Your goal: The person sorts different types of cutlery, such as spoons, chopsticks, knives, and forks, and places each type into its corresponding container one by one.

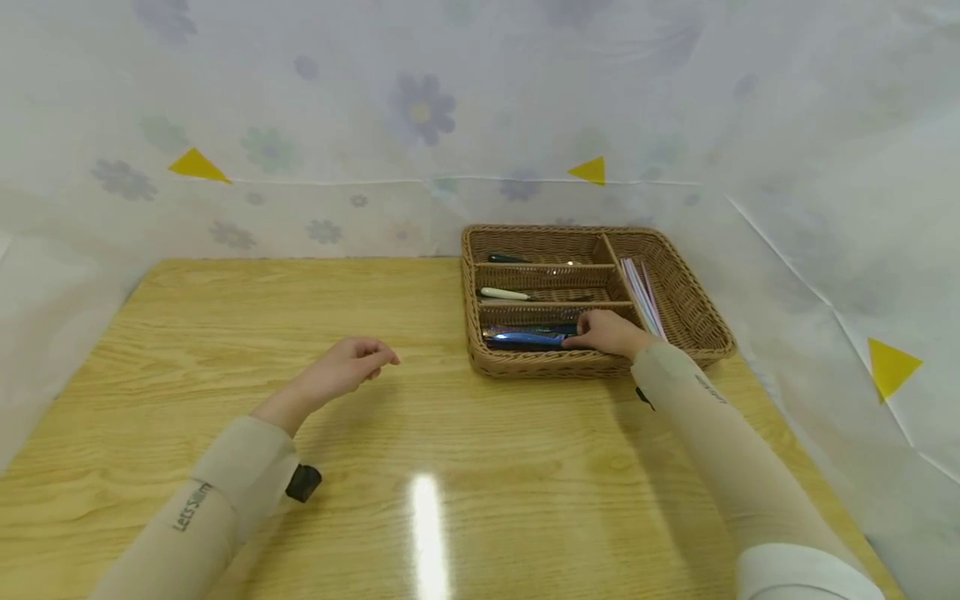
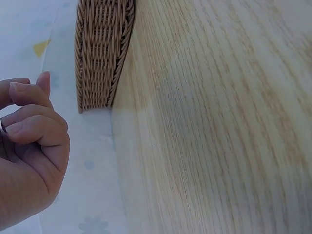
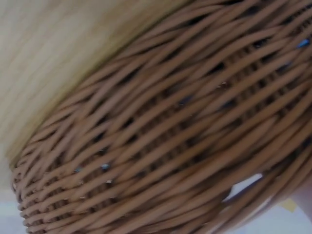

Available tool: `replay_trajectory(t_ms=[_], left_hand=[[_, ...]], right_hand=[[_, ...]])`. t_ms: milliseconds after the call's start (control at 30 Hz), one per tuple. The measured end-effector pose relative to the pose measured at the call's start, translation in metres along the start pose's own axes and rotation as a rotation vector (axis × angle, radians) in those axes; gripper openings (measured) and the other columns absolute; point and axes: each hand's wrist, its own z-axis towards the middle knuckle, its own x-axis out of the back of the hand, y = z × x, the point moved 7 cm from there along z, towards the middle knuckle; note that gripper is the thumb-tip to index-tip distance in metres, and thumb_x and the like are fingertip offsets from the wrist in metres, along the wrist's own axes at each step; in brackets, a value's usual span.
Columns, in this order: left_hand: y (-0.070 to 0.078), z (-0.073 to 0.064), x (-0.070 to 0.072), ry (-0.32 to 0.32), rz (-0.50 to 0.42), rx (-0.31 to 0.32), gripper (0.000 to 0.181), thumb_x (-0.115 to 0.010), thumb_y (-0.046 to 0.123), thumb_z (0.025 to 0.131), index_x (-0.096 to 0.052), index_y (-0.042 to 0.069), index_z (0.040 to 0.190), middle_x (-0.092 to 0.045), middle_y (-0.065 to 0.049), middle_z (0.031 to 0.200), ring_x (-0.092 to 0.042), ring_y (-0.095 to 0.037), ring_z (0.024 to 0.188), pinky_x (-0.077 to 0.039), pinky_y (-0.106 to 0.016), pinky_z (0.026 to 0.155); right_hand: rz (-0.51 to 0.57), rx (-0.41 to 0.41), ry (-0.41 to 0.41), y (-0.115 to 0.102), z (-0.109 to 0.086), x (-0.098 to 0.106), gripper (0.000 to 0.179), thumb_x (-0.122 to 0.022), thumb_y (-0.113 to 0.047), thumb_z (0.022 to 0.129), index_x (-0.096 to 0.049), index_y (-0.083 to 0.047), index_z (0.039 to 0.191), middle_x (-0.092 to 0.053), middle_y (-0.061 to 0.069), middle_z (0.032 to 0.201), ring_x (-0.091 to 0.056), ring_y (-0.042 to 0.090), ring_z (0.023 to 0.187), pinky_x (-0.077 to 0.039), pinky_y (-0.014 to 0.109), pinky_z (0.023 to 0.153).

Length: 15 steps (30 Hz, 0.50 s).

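Observation:
My right hand reaches into the front compartment of a brown wicker basket, its thumb and fingers pinching the right end of a shiny blue utensil. Several other utensils lie beside that one, partly hidden behind it. In the right wrist view, the woven basket wall fills most of the picture and hides the fingertips. Left of the basket, my left hand hovers over the wooden table with loosely curled fingers and holds nothing. The left wrist view shows the same hand apart from the basket.
A cream-handled utensil lies in the middle compartment, a dark-handled one in the back compartment. Pale thin sticks lean in the right compartment. The wooden table meets a flower-printed sheet at the back.

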Motion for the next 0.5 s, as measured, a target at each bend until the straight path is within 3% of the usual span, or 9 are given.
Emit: replay_trajectory(t_ms=[133, 233, 300, 367, 433, 500], left_hand=[[-0.004, 0.003, 0.002, 0.068, 0.078, -0.012, 0.032, -0.041, 0.026, 0.101, -0.058, 0.0, 0.107, -0.052, -0.011, 0.083, -0.037, -0.017, 0.066, -0.034, -0.032, 0.062], [-0.007, 0.005, 0.004, 0.151, 0.178, -0.013, 0.032, -0.043, 0.028, 0.1, -0.058, 0.002, 0.112, -0.057, -0.014, 0.09, -0.045, -0.018, 0.069, -0.038, -0.03, 0.06], [-0.009, 0.005, 0.005, 0.211, 0.247, -0.015, 0.035, -0.044, 0.03, 0.099, -0.056, 0.003, 0.118, -0.059, -0.015, 0.094, -0.049, -0.019, 0.067, -0.041, -0.031, 0.059], [-0.01, 0.005, 0.007, 0.28, 0.331, -0.016, 0.04, -0.045, 0.033, 0.098, -0.053, 0.003, 0.124, -0.06, -0.016, 0.103, -0.056, -0.022, 0.074, -0.045, -0.034, 0.063], [-0.012, 0.006, 0.007, 0.342, 0.388, -0.017, 0.047, -0.046, 0.036, 0.098, -0.048, 0.002, 0.13, -0.056, -0.019, 0.114, -0.056, -0.029, 0.088, -0.047, -0.041, 0.074], [-0.013, 0.01, 0.006, 0.401, 0.47, -0.031, 0.054, -0.046, 0.04, 0.097, -0.042, 0.002, 0.136, -0.048, -0.022, 0.127, -0.05, -0.038, 0.107, -0.043, -0.052, 0.087]], right_hand=[[-0.043, -0.029, -0.014, -0.001, 0.004, -0.002, 0.04, -0.061, -0.04, 0.089, -0.043, -0.015, 0.064, -0.028, -0.006, 0.051, -0.024, 0.009, 0.046, -0.029, 0.027, 0.05], [-0.101, -0.061, 0.004, 0.002, 0.004, -0.002, 0.039, -0.058, -0.041, 0.091, -0.046, -0.014, 0.065, -0.031, -0.005, 0.052, -0.026, 0.01, 0.047, -0.028, 0.028, 0.051], [-0.146, -0.085, 0.019, 0.003, 0.001, -0.001, 0.037, -0.055, -0.042, 0.092, -0.058, -0.008, 0.077, -0.048, 0.001, 0.059, -0.04, 0.014, 0.052, -0.036, 0.03, 0.054], [-0.2, -0.116, 0.033, 0.004, -0.003, 0.0, 0.045, -0.05, -0.044, 0.094, -0.063, -0.002, 0.102, -0.064, 0.011, 0.083, -0.057, 0.022, 0.069, -0.046, 0.038, 0.066], [-0.239, -0.14, 0.057, 0.002, -0.009, 0.002, 0.057, -0.046, -0.047, 0.095, -0.057, 0.002, 0.122, -0.064, 0.021, 0.109, -0.062, 0.033, 0.09, -0.048, 0.05, 0.082], [-0.263, -0.16, 0.119, -0.002, -0.016, 0.009, 0.067, -0.041, -0.052, 0.095, -0.045, 0.002, 0.135, -0.049, 0.025, 0.133, -0.049, 0.043, 0.117, -0.036, 0.062, 0.096]])
